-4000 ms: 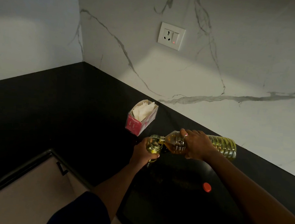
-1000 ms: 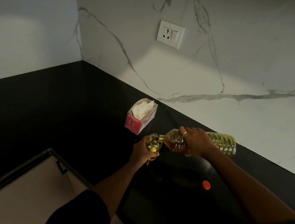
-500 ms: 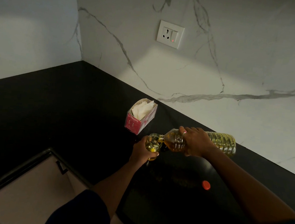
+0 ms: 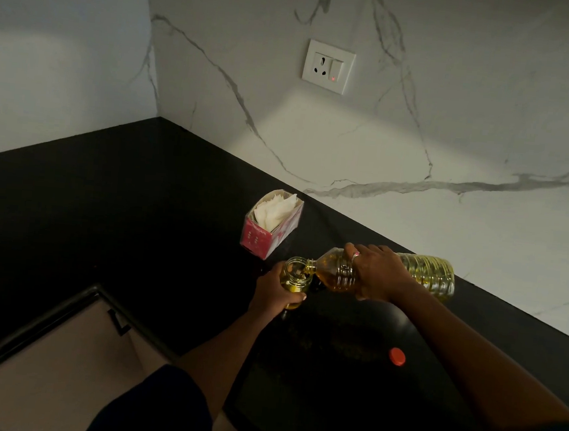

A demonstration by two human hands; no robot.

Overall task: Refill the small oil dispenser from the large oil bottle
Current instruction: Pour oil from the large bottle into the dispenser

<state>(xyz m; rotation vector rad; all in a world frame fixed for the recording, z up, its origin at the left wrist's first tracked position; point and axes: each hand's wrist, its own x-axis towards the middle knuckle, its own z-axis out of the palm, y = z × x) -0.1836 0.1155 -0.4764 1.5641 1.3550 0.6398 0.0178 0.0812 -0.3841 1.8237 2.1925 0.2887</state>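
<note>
My right hand (image 4: 376, 275) grips the large clear oil bottle (image 4: 429, 274) around its middle and holds it tipped almost flat, neck pointing left. The neck rests at the rim of the small glass oil dispenser (image 4: 294, 278), which stands uncapped on the black counter with yellow oil inside. My left hand (image 4: 274, 293) wraps around the dispenser's lower body from the near side. The bottle's red cap (image 4: 397, 356) lies on the counter, nearer to me and to the right.
A pink box of white tissues (image 4: 272, 223) stands just behind the dispenser. The black counter (image 4: 105, 199) runs into a corner of the marble wall, which carries a white socket (image 4: 328, 66). The counter's front edge and a cabinet handle (image 4: 119, 323) lie lower left.
Hardly anything differs across the frames: both hands keep their holds and the bottle stays tipped at the dispenser's mouth. The view shifted very slightly.
</note>
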